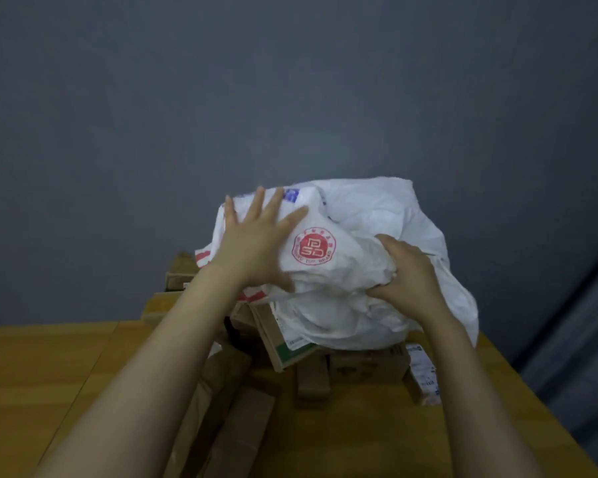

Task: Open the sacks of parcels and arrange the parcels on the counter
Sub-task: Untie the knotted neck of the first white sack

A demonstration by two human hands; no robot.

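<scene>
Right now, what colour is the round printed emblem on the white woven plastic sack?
Red, on the white woven plastic sack; the head view shows the round printed emblem clearly.

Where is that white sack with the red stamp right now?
In the head view, the white sack sits centre frame atop cardboard parcels on the wooden counter, between both hands.

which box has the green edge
The tilted cardboard box poking out from under the white sack, below its left side; the other boxes show plain brown.

Cardboard parcels (292, 346) partly hidden beneath white sack (366, 236); nearer parcels blurred, labels unreadable, cut off by bottom edge.
</scene>
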